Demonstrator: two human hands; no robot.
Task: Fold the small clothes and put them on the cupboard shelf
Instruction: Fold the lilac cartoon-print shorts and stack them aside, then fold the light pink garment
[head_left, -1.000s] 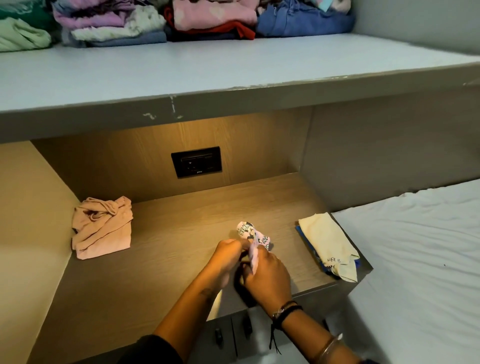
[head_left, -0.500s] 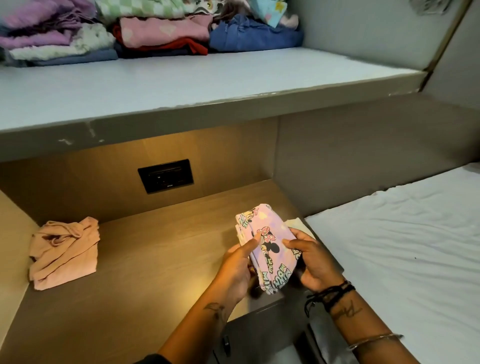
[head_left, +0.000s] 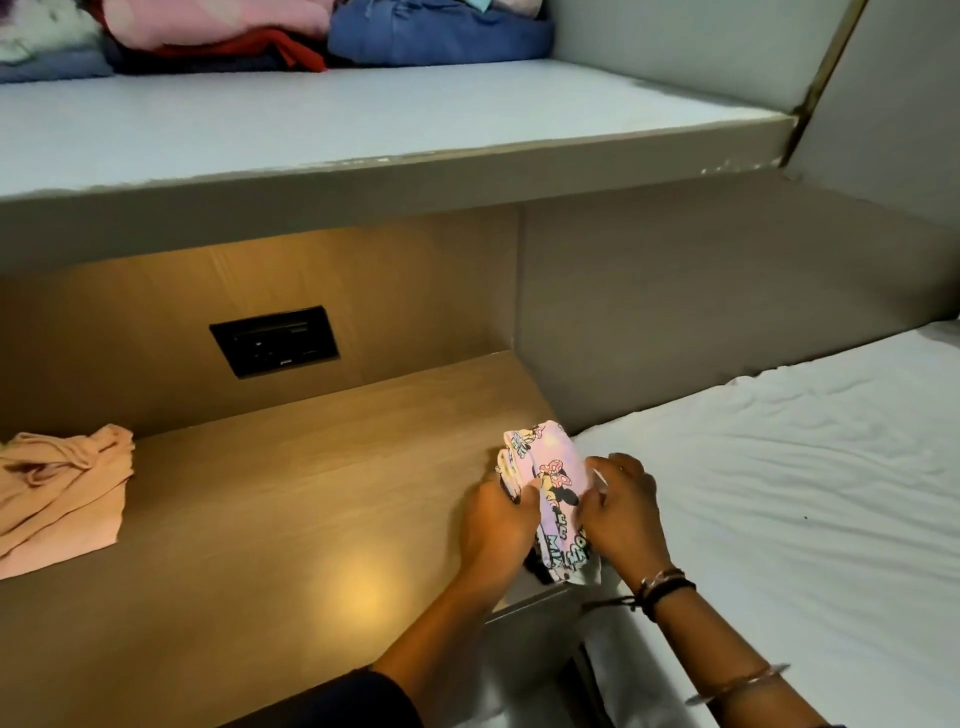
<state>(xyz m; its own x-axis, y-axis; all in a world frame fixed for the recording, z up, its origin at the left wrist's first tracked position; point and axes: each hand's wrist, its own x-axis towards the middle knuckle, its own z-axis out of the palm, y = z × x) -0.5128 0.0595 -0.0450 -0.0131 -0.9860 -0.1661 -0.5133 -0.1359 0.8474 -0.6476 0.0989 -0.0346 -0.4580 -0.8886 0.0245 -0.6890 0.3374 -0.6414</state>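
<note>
Small printed garment (head_left: 553, 499), pale pink with cartoon figures and lettering, held folded at right end of wooden worktop (head_left: 291, 499), just beside bed (head_left: 779, 467); contact between garment and worktop not resolvable. Left hand (head_left: 496, 525) curled over left edge of bundle, fingers closed on layered fabric, presumably to keep folds from springing apart. Right hand (head_left: 621, 512) clasped against right edge, fingers bent inward onto cloth, likely squaring bundle or pressing final fold. Neither hand slack or spread; both gripping same garment from opposite sides. Peach garment (head_left: 62, 499) lying folded at far left of worktop, well apart. Cupboard shelf (head_left: 415, 119) above, carrying stacked folded clothes (head_left: 436, 31) along rear, front portion bare, plausibly destination for bundle. Folding judged nearly complete; transfer to shelf not yet done.
</note>
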